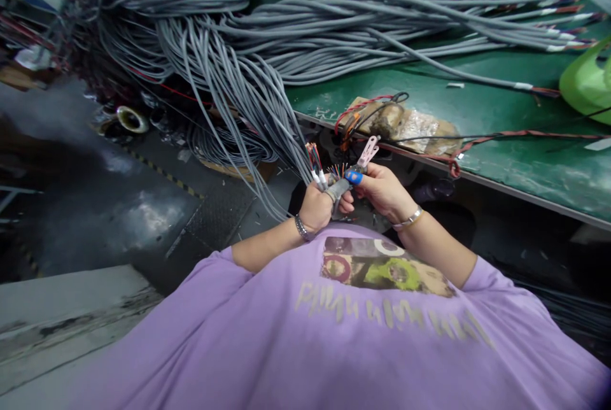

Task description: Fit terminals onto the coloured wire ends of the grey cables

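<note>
My left hand (316, 207) is closed around grey cables near the table edge. Above its fingers stand cable ends (319, 176) with white bands and red, blue and dark wires. A grey piece (338, 190) lies along its thumb; I cannot tell whether it is a wrap or cable. My right hand (386, 192), with blue tape (354, 177) on its thumb, pinches close beside the left. Thin coloured wires (338, 171) fan out between the hands. A pink clip (368, 151) sticks up just beyond the right fingers. What those fingers grip is hidden.
Long bundles of grey cable (305, 34) lie across the green table (515, 111) and hang over its left edge. A taped cardboard piece (410, 127) and twisted red-black wire (506, 135) lie near the edge. A light green object (587, 82) is at right. Cable coils (233, 149) sit below.
</note>
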`<state>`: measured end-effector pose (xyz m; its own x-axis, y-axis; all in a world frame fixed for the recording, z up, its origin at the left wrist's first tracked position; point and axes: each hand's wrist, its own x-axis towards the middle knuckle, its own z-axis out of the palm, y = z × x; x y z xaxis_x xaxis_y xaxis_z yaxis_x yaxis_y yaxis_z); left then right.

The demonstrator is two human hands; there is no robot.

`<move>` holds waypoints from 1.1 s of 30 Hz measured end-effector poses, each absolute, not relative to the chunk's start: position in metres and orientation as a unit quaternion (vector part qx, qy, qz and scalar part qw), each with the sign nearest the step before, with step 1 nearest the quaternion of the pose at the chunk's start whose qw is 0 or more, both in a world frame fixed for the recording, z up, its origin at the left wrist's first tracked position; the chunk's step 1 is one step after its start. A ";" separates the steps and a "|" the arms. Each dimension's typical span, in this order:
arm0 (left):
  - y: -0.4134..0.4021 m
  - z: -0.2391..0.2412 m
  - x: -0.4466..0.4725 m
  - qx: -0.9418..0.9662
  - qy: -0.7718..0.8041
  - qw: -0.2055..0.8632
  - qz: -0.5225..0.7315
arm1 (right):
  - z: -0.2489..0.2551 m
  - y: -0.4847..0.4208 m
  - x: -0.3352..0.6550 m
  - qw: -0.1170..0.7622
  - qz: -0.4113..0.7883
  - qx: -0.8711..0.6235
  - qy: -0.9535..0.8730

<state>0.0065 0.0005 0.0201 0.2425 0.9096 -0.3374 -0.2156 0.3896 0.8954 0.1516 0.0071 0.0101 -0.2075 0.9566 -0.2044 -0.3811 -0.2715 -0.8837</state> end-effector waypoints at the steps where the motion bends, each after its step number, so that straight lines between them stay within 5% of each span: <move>1: 0.001 0.021 0.007 0.370 0.464 0.693 0.409 | 0.009 0.006 0.151 0.492 0.684 -0.404 -0.356; 18: 0.005 0.027 0.002 0.375 0.437 0.709 0.408 | 0.003 0.015 0.179 0.515 0.731 -0.395 -0.211; 29: 0.013 0.029 0.011 0.406 0.419 0.727 0.363 | 0.008 0.029 0.160 0.627 0.531 -0.471 -0.322; 33: 0.014 0.027 0.012 0.411 0.418 0.725 0.362 | 0.009 0.034 0.157 0.586 0.622 -0.439 -0.276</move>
<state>0.0116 0.0138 0.0271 0.3883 0.8681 -0.3093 -0.1800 0.4006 0.8984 0.1571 0.0335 0.0094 0.0722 0.9723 -0.2225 -0.4868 -0.1604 -0.8587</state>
